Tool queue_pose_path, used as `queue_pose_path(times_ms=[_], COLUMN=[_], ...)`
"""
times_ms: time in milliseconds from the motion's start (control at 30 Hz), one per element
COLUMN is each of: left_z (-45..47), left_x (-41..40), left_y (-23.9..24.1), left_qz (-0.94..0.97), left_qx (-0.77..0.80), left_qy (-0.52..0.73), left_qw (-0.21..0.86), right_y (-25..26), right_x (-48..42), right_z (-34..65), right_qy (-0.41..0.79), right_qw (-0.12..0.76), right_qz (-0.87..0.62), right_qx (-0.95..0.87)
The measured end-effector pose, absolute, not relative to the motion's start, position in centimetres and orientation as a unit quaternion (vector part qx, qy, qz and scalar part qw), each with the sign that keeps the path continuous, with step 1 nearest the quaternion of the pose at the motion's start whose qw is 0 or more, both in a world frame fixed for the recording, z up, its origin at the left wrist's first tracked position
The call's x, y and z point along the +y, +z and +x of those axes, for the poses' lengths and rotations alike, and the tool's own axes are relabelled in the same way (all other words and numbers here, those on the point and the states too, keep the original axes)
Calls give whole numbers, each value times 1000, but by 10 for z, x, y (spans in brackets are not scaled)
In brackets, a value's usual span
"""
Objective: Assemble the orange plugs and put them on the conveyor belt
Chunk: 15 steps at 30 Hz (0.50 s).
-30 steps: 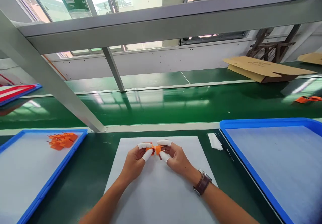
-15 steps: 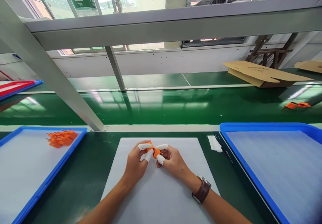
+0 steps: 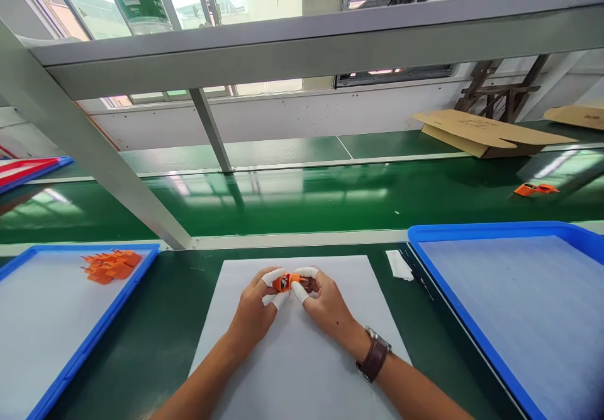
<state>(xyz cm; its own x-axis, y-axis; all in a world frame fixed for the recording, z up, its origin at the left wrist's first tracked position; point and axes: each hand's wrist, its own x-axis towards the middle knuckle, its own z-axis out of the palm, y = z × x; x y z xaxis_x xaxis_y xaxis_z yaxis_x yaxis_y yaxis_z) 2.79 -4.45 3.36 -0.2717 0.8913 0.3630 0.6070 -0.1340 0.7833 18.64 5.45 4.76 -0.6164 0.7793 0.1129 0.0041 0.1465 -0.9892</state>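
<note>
Between my two hands, over the white sheet [image 3: 292, 351], is a small orange plastic part [image 3: 285, 282] with a dark patch on its face and thin prongs at its right end. My left hand [image 3: 255, 310] pinches its left end between thumb and forefinger. Thumb and fingers of my right hand [image 3: 328, 300] close on the right end. White covers wrap several fingertips. Whether the part is one piece or two joined pieces, I cannot tell. Several similar orange parts [image 3: 111, 266] lie heaped in the left blue-rimmed tray [image 3: 97, 332].
On the right stands another blue-rimmed tray [image 3: 465, 332], with a white scrap [image 3: 399, 265] beside it. Beyond a metal rail runs a shiny green belt [image 3: 302, 203] carrying an orange part [image 3: 535, 189]. Flattened cardboard [image 3: 491, 132] lies farther back. A slanted metal post [image 3: 108, 149] rises at left.
My hands have drawn closer together and the orange part has turned, showing its dark patch. The orange part on the belt has shifted left. The view has tilted slightly.
</note>
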Motion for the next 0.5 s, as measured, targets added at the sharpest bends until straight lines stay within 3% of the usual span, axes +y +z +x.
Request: queue_pose_path(times_ms=[200, 500], left_z=[31, 37], left_x=[-44, -42], left_y=[28, 30], left_qz=[631, 632], left_qx=[659, 658], left_qy=[409, 410], left_qw=[23, 18], right_y=[44, 44], right_x=[52, 51], right_z=[188, 188], right_qy=[506, 508], right_qw=[342, 337], right_qz=[-261, -239], right_qx=[-748, -756])
